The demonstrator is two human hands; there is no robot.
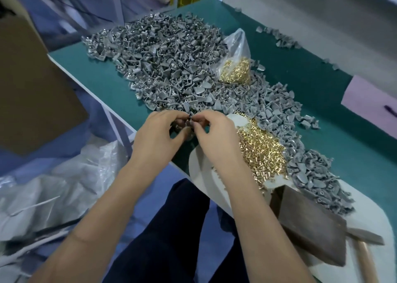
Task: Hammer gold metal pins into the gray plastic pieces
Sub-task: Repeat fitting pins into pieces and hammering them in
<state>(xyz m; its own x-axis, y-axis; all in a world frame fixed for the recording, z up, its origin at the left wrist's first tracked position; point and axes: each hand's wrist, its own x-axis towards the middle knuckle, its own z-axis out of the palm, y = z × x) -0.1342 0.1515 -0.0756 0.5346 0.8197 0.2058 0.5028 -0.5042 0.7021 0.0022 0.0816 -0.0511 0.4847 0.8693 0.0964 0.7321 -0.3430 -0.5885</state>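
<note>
Left hand [158,132] and right hand [214,132] both pinch small gray plastic piece [190,119] between fingertips; hammer [365,246] lies right, nearer right hand.

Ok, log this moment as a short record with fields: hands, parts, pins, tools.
hands: left hand and right hand together pinch a small gray piece at the table edge
parts: gray plastic pieces heaped across the green table
pins: loose gold pins right of the hands; more in a clear bag
tools: dark block and hammer, untouched
</note>
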